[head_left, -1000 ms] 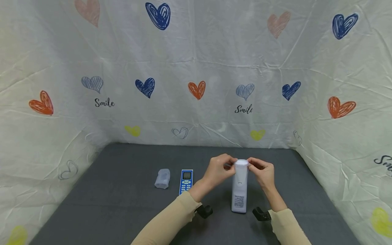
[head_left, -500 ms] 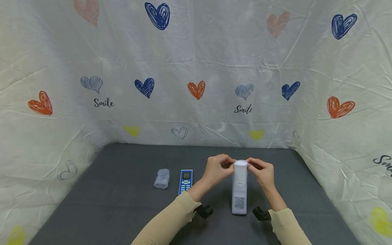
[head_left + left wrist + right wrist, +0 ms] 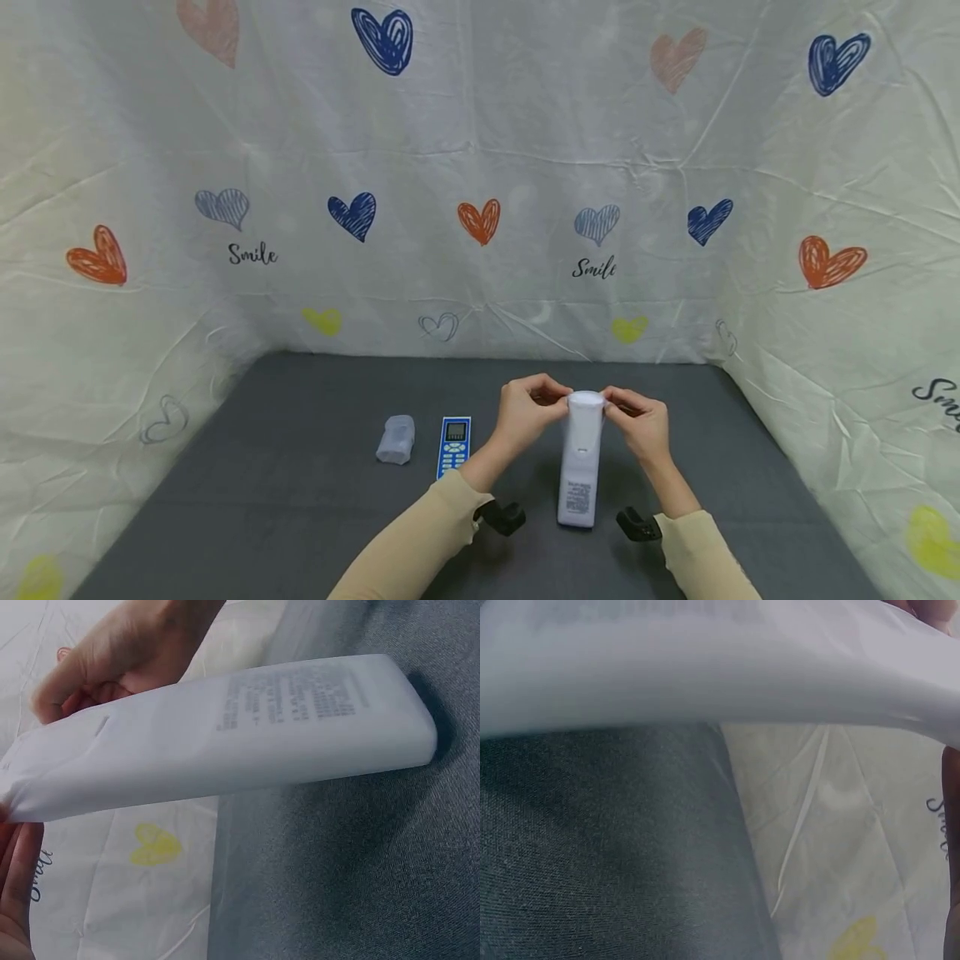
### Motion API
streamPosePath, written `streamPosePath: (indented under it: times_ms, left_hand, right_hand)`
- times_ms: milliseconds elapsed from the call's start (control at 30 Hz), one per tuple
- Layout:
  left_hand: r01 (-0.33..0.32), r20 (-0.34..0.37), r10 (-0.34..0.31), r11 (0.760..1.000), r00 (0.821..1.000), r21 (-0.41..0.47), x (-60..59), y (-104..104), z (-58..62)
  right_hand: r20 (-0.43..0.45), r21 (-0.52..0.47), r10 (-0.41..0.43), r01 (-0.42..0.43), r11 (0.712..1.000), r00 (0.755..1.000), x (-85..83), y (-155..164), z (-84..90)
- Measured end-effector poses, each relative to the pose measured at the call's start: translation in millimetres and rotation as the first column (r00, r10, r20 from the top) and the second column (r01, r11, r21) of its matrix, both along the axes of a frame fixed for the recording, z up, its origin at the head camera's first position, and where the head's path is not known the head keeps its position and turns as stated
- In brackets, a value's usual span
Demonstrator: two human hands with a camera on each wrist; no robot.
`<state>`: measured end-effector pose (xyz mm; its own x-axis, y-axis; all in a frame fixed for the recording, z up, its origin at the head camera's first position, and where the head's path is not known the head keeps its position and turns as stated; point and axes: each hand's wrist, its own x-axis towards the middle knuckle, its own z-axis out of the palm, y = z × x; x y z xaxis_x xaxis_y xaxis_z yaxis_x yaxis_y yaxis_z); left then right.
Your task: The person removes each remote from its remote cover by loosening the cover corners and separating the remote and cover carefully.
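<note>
White remote (image 3: 581, 462), long and slim, stands near upright on the grey mat (image 3: 300, 500), its lower end on the cloth at about 6 o'clock of the mat's middle and its top pinched between both hands.

Handling, as a judgement: the step looks like working a thin clear sleeve at the remote's top end. It is best done with both pinches level, equal pull from 9 and 3 o'clock, and the lower end kept planted so the body does not swing. The film looks slack and slippery, so small, repeated pulls should serve better than 1 long one; a lopsided pull may tip the remote toward the blue unit at 9 o'clock.

Grey mat: dark cloth, flat, walled on 3 sides by a crumpled white sheet (image 3: 480, 150) printed with hearts.

White remote, appearance: plain pale back faces the head camera, with a block of small print near its lower end (image 3: 289, 697) and a short notch toward the top. The left wrist view shows a filmy, slightly wrinkled skin over it.

Left hand (image 3: 528, 412): fingers curled, pinching the remote's top from 9 o'clock.

Right hand (image 3: 637, 421): fingers curled, pinching the same end from 3 o'clock.

Blue remote (image 3: 454, 444): lies flat, screen at 12 o'clock, well apart from the hands.

Clear crumpled cover (image 3: 396, 439): just beside the blue remote, at its 9 o'clock.
</note>
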<state>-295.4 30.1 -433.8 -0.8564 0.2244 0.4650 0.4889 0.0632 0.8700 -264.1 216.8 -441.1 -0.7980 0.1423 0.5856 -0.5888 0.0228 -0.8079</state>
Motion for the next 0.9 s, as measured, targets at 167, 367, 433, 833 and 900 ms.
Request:
streamPosePath:
  times_ms: [167,367,433,833,900]
  left_hand:
    - [0.009,0.002,-0.009,1.0,1.0,-0.026,5.7,-4.2,10.0]
    - [0.056,0.024,-0.055,0.997,0.998,-0.055,16.7,-10.4,26.5]
    - [0.068,0.051,-0.065,0.996,0.997,-0.053,16.9,-11.4,27.8]
    - [0.133,0.209,-0.144,0.989,0.967,0.067,9.4,-12.9,25.5]
    - [0.141,0.238,-0.158,0.986,0.958,0.088,8.7,-13.4,24.7]
  right_hand:
    - [-0.024,0.024,0.018,-0.017,1.0,1.0,0.3,-0.4,-1.1]
    - [-0.014,0.04,0.02,-0.02,0.999,1.0,1.2,-0.4,-2.6]
    - [-0.014,0.03,0.032,-0.031,0.999,0.999,0.5,-0.1,-3.9]
    - [0.065,-0.002,0.035,-0.035,0.999,0.997,0.2,-1.3,-4.6]
    - [0.069,0.003,0.035,-0.036,0.999,0.997,2.0,-2.7,-2.6]
